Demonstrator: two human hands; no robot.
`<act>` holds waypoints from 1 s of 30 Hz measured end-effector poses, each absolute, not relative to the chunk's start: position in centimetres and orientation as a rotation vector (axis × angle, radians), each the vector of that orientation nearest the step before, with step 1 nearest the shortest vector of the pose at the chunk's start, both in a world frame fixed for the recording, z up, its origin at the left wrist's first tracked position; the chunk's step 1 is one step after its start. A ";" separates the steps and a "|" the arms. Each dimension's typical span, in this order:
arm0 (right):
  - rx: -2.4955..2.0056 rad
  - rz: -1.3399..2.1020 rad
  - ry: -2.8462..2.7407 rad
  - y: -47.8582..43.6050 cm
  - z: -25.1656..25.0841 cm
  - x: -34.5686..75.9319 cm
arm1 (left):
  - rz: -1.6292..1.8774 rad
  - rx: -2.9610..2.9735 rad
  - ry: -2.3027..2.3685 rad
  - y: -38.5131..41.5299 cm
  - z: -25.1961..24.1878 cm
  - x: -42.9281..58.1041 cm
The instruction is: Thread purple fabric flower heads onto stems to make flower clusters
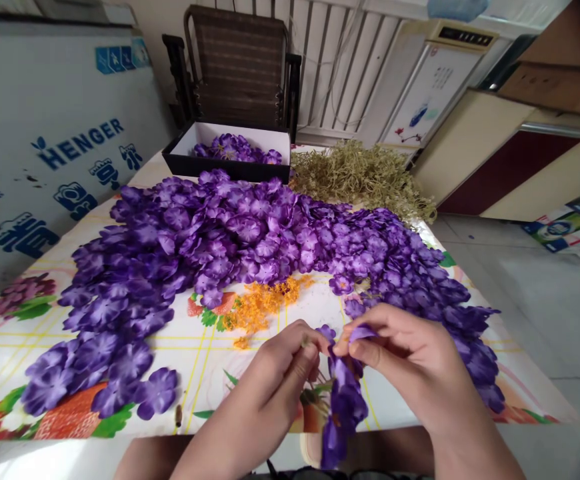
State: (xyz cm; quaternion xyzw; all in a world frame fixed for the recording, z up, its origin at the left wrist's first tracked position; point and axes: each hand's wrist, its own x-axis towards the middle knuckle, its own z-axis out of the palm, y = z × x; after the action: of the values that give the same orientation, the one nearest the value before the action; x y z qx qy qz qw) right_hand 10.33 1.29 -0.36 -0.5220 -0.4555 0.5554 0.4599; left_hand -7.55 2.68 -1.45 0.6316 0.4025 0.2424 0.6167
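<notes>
My left hand [275, 377] is closed in a pinch on the top of a hanging string of purple fabric flowers [343, 407]. Facing it, my right hand [410, 363] is closed on a single purple petal [361, 331] at the string's tip. Both hands hover over the near edge of the table [0, 347], which has a fruit-print cloth. A large heap of loose purple petals [210, 247] spreads across the table beyond the hands. A small pile of orange flower centres [263, 303] lies just beyond my left hand.
A black box with white lining [230, 157] holds more purple flowers at the far edge. Beside it lies a pile of yellow-green stems [365, 177]. A folding chair [240, 67] stands behind the table; a white freezer [45, 133] is at left.
</notes>
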 end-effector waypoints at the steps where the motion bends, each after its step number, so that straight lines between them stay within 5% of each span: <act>1: -1.300 1.343 -1.140 1.2 -0.4 10.4 | 0.541 1.534 0.935 2.7 -1.5 -7.5; 30: -1.360 1.273 -1.614 0.3 0.4 10.5 | 0.415 2.669 0.980 1.0 -2.4 -6.9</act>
State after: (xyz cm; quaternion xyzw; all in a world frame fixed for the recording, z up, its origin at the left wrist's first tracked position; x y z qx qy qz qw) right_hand 10.48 0.34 0.35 -0.5204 -0.6177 0.4871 0.3321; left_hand -6.91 0.99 -2.41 0.9205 0.3381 0.1431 0.1336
